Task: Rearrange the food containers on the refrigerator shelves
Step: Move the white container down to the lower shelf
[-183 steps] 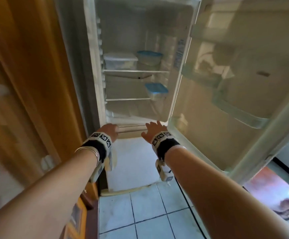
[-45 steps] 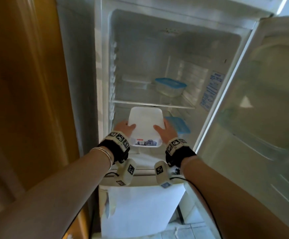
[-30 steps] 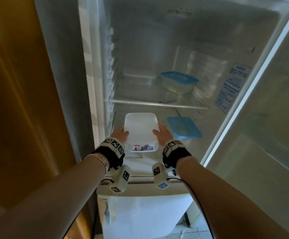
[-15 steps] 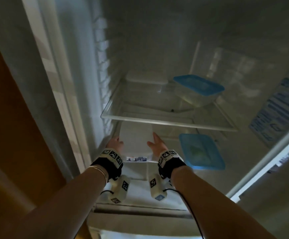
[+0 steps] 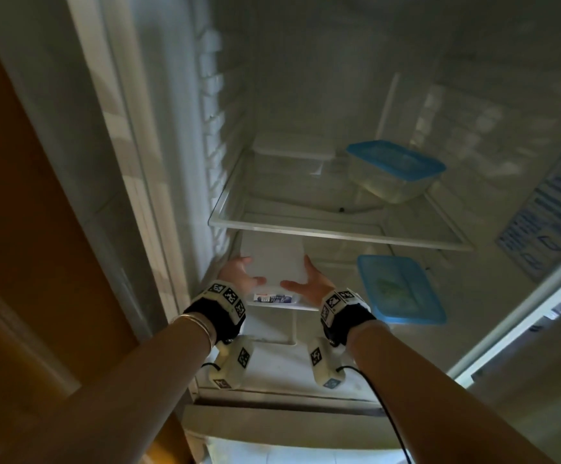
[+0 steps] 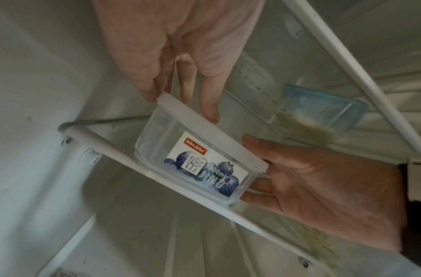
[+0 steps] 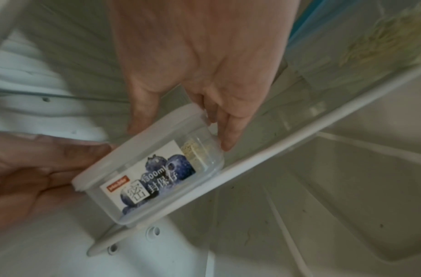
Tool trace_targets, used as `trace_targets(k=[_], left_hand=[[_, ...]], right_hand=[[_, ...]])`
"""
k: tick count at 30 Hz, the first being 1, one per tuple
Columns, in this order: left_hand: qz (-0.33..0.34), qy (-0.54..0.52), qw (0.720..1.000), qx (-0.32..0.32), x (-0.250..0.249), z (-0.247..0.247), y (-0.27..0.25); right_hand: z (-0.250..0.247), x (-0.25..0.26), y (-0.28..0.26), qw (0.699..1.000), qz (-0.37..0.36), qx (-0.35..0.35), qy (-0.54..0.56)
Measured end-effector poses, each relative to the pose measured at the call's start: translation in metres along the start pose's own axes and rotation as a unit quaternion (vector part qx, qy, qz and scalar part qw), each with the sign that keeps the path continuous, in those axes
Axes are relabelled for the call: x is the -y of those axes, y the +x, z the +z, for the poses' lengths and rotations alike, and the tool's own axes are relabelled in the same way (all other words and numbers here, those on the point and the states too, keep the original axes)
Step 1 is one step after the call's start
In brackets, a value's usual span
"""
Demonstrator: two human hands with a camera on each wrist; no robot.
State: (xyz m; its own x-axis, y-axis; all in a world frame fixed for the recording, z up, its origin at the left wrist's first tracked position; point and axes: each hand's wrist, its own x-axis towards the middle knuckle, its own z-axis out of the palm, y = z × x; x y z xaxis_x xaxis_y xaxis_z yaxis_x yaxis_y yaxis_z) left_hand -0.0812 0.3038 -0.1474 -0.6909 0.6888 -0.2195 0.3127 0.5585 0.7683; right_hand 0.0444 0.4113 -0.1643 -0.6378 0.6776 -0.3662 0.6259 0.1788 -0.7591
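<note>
Both hands cradle the white-lidded container (image 5: 273,262) on the lower shelf (image 6: 124,152), the left hand (image 5: 238,274) and right hand (image 5: 309,283) each gripping a side, thumbs over its lid, left of the blue-lidded container (image 5: 401,289).

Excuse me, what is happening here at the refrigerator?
A person is setting a white-lidded container on the lower shelf of the open refrigerator. The left hand and right hand hold it at either side, its labelled end at the shelf's front edge. Beside it lies a blue-lidded container. On the upper shelf stand another blue-lidded container and a second white-lidded one.
</note>
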Motion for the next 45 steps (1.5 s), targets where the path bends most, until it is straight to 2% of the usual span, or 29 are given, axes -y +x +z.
trace_targets(k=[8,12,23,29,35,39,45], left_hand=[[-0.006,0.031,1.0,-0.005,0.001,-0.001,0.011],[-0.017,0.089,0.996,-0.02,-0.001,-0.002,0.022],[-0.016,0.093,0.995,-0.034,-0.006,-0.002,0.021],[0.015,0.084,0.996,-0.041,-0.014,-0.013,-0.005],[0.035,0.117,0.992,-0.007,-0.022,-0.026,-0.037],[0.072,0.144,0.987,0.005,-0.035,-0.034,-0.059],[0.142,0.157,0.977,-0.017,-0.054,-0.047,-0.08]], right_hand=[[0.006,0.01,-0.001,1.0,0.009,0.002,-0.013],[0.012,0.015,0.007,1.0,0.004,-0.004,-0.002],[0.013,0.015,0.004,0.999,0.007,-0.004,-0.037],[0.005,0.022,-0.024,0.995,0.01,-0.03,-0.097],[-0.004,0.033,-0.062,0.98,-0.002,-0.046,-0.193],[-0.009,0.038,-0.089,0.967,-0.024,-0.077,-0.243],[-0.026,0.053,-0.127,0.951,-0.062,-0.118,-0.28]])
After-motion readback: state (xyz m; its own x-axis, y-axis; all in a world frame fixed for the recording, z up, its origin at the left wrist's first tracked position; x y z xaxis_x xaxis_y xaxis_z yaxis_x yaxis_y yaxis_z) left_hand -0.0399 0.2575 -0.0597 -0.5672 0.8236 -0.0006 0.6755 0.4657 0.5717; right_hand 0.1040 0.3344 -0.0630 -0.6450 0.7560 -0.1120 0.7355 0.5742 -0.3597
